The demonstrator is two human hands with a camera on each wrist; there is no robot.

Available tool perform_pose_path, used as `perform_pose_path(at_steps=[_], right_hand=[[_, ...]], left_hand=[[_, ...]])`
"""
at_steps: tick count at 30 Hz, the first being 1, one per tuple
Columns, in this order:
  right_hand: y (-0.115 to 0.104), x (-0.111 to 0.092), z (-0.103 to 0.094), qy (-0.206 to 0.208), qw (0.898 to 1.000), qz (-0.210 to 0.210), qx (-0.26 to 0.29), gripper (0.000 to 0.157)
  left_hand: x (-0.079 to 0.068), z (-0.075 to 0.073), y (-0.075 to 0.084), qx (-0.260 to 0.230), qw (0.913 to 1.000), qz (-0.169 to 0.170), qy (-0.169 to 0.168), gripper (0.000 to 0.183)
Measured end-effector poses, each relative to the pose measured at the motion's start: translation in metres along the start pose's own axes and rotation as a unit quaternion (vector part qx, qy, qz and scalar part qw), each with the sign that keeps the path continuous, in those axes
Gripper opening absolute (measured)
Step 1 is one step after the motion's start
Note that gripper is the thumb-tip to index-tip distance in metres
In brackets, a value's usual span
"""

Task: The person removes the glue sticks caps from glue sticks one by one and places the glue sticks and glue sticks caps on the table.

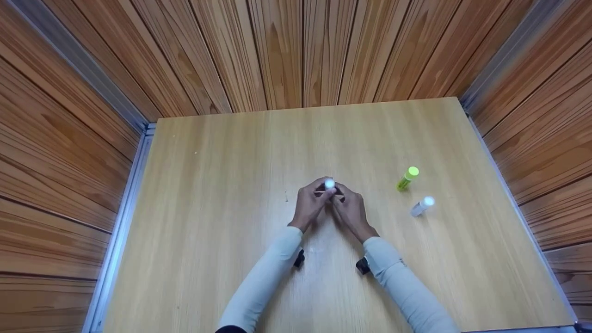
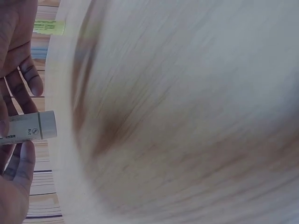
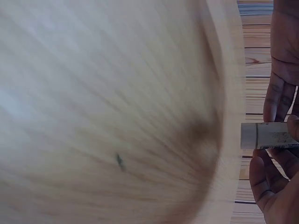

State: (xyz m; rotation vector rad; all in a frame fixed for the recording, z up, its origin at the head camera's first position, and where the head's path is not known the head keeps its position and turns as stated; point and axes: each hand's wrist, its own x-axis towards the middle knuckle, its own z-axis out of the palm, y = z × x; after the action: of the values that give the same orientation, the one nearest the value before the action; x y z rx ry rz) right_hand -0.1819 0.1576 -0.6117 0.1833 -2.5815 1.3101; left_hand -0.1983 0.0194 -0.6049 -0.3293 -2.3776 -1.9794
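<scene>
A white glue stick (image 1: 329, 183) stands roughly upright between my two hands, over the middle of the table. My left hand (image 1: 307, 204) grips it from the left, the thumb lying close to its top. From the right, my right hand (image 1: 352, 209) holds the same tube with its fingers. In the left wrist view, the glue stick's (image 2: 32, 127) label shows "21g" and its plain end points down to the table. The right wrist view also shows that end of the glue stick (image 3: 266, 136), with fingers on both sides; its other end is hidden by the hands.
To the right, a green glue stick (image 1: 408, 178) stands on the wooden table (image 1: 222, 194). Another white glue stick (image 1: 422, 206) stands just nearer to me. Wood-plank walls (image 1: 277, 55) and metal rails (image 1: 121, 226) border the table.
</scene>
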Motion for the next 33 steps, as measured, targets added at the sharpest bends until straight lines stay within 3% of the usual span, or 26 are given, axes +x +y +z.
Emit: perform_pose_path(at_steps=[8,13,21,29,33], right_hand=[[-0.009,-0.013,0.002,-0.011,1.000,-0.001,0.001,0.034],[-0.013,-0.020,0.005,-0.012,1.000,-0.008,-0.001,0.034],[-0.019,-0.029,0.012,-0.007,0.999,-0.030,-0.018,0.033],[-0.024,-0.036,0.018,0.011,0.999,-0.030,-0.023,0.031],[-0.022,-0.038,0.020,0.017,0.999,-0.042,-0.021,0.031]], left_hand=[[-0.014,-0.008,0.001,0.029,0.9995,0.009,-0.004,0.035],[-0.023,-0.012,-0.001,0.022,0.9997,0.014,0.000,0.036],[-0.035,-0.013,0.000,0.004,0.9984,0.021,0.053,0.029],[-0.048,-0.018,0.033,-0.013,0.9964,0.033,0.077,0.023],[-0.051,-0.019,0.038,-0.022,0.9957,0.035,0.083,0.023]])
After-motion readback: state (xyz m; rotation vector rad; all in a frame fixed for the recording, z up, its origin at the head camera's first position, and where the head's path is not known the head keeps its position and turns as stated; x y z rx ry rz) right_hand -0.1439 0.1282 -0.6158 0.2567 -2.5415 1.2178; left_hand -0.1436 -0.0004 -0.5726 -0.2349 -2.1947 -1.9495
